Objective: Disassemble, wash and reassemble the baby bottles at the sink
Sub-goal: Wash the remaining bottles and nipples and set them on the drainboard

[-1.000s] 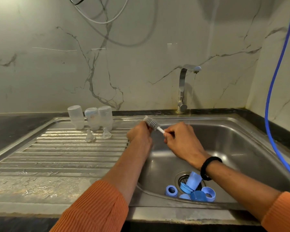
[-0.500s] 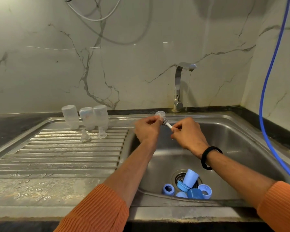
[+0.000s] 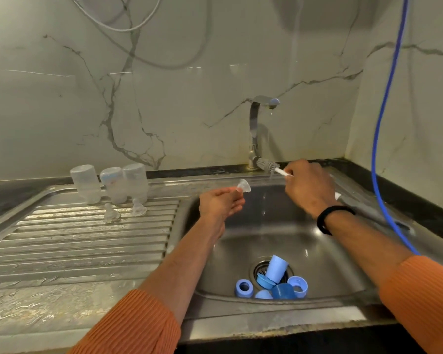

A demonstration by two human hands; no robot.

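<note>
The steel sink [image 3: 343,251] takes up most of what I see, with its ribbed draining board [image 3: 87,238] to my left and the marble wall behind. A blue hose [image 3: 384,111] hangs down at my right, past the basin's edge. The tap [image 3: 256,123] stands at the back of the basin with a thin run of water below its spout. Three clear bottles [image 3: 110,183] stand upside down at the back of the draining board, two clear teats [image 3: 124,213] just in front of them. Blue caps and rings [image 3: 274,282] lie piled over the drain. My left hand [image 3: 219,204] pinches a clear teat [image 3: 243,186] at my fingertips, held over the basin's left side. My right hand [image 3: 308,186] is curled round the white handle of a small brush [image 3: 267,166], bristles pointing toward the tap's base. I can read no writing on anything.
</note>
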